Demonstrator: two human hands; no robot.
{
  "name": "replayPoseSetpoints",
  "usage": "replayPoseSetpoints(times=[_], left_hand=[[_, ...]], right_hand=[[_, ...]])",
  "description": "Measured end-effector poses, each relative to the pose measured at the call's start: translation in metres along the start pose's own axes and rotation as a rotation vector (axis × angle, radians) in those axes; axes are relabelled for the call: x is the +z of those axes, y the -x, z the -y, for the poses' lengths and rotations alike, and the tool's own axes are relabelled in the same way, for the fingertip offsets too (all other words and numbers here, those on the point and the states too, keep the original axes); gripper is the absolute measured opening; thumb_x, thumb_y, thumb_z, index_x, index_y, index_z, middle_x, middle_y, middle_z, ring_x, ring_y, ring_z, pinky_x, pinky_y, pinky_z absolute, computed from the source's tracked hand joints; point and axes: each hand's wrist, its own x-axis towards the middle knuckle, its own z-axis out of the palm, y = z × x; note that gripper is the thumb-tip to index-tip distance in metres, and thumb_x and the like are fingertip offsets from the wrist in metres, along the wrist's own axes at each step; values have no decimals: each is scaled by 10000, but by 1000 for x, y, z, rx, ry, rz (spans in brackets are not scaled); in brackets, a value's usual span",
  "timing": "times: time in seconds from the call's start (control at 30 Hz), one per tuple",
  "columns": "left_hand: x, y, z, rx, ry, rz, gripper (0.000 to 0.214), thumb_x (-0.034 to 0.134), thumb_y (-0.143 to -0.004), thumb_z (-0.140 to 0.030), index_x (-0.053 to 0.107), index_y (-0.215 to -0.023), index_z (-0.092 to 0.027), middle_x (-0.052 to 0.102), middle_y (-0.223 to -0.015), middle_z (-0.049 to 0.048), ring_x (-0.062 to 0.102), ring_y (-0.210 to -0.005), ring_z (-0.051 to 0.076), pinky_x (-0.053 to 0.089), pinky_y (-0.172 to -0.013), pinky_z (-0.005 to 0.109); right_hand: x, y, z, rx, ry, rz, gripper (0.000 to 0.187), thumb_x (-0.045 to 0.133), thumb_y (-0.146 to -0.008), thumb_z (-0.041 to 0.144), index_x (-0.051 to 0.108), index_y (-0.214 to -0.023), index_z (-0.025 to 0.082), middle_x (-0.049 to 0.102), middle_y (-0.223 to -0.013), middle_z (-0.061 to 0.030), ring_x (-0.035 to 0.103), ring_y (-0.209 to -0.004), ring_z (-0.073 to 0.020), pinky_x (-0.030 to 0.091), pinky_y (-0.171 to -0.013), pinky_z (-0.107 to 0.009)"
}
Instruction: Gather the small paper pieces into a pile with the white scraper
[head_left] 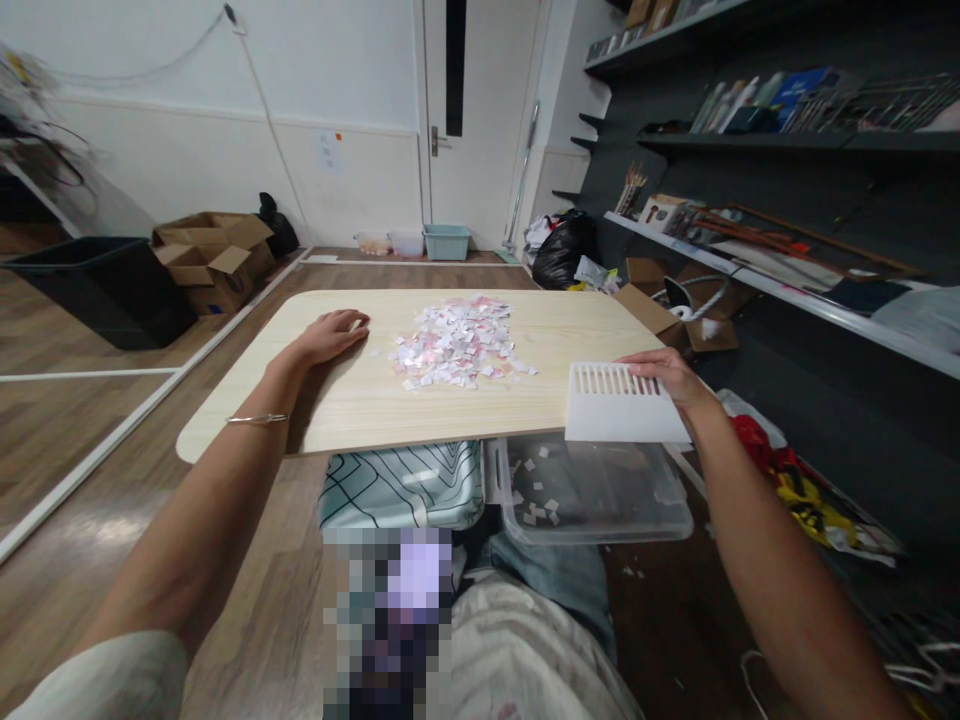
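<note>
Paper bits [461, 340]: few in clear bin [600, 490], most heaped on desk [360, 410]. Left hand [334, 336]: empty, curled. Right hand [669, 378]: gripping white slotted board [619, 415].

- tabletop [544, 330]: pale wood grain, smooth, low sheen
- square scraps [465, 345]: mostly matt paper
- slotted panel [615, 415]: smooth, white, plastic-looking
- clear bin [600, 531]: glossy plastic
- bangle [259, 419]: shiny metal
- boxes [225, 292]: matt cardboard
- garbage bag [562, 255]: glossy, crinkled plastic

The only view is head-worn, looking from above and behind the left hand [328, 338] and right hand [667, 377], forward and down across the nearby tabletop [349, 405] to the door [491, 100] well beyond both.
</note>
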Motion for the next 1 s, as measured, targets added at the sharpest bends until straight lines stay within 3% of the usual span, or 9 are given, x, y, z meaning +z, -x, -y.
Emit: replayPoseSetpoints(times=[0.1, 0.33, 0.6, 1.0], left_hand=[[1, 0, 1, 0, 8, -7, 664, 507, -956, -603, 769, -1424, -212, 743, -1552, 134, 650, -1436, 373, 483, -1291, 489], [1, 0, 2, 1, 6, -9, 683, 490, -943, -655, 767, -1397, -226, 746, -1547, 144, 651, -1440, 368, 490, -1284, 483], [2, -1, 5, 25, 7, 2, 775, 466, -938, -700, 751, -1435, -178, 751, -1510, 183, 676, -1397, 390, 511, -1252, 496], [2, -1, 5, 21, 11, 6, 708, 481, -944, -688, 755, -1396, -218, 743, -1535, 157, 654, -1437, 380, 488, -1281, 492]], right_hand=[[-3, -4, -5, -2, -28, -1, 319, 921, -520, 398, 863, -775, 215, 758, -646, -64, 561, -515, -177, 361, -520, -313], [3, -13, -10, -38, -209, -184, 270, 913, -575, 312, 877, -825, 218, 814, -753, -57, 659, -590, -186, 493, -572, -312], [8, -10, -8, -67, -236, -138, 395, 1015, -531, 348, 892, -881, 213, 837, -804, -58, 693, -647, -185, 536, -627, -303], [8, -17, -10, -76, -217, -224, 325, 927, -556, 354, 833, -838, 221, 797, -772, -54, 685, -652, -205, 526, -627, -332]])
